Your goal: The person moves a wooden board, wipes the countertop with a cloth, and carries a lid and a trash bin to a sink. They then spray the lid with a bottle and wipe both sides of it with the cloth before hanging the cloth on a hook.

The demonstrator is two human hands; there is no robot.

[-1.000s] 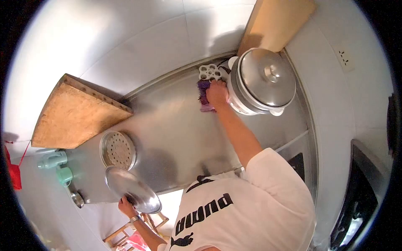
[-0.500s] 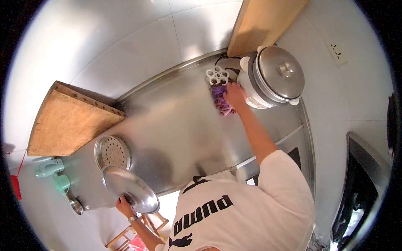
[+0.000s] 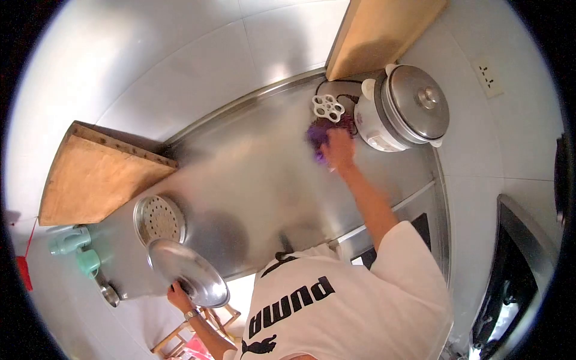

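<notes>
In my left hand (image 3: pixel 179 297) is a shiny metal pot lid (image 3: pixel 187 270), tilted and held by its knob over the counter's front edge. My right hand (image 3: pixel 340 150), blurred by motion, is closed on a bunched purple cloth (image 3: pixel 317 135) lying on the steel counter. The cloth is partly hidden under the fingers. Just behind it sits a white ring-patterned rack (image 3: pixel 328 108). To the right of my right hand stands a white rice cooker (image 3: pixel 373 132) with its metal lid (image 3: pixel 418 102) on top. Beside the held lid lies a round perforated steamer tray (image 3: pixel 159 222).
The steel counter (image 3: pixel 252 174) runs along a tiled wall. A thick wooden board (image 3: pixel 99 177) stands at the left, another wooden board (image 3: pixel 384 36) at the back right. A green cup (image 3: pixel 88 263) and metal ladle (image 3: pixel 110 296) are at far left. A wall socket (image 3: pixel 487 78) is at right.
My right hand has shifted slightly with the purple cloth, which looks more bunched. The rack and rice cooker appear a little farther right in view. My left hand and the lid stay put.
</notes>
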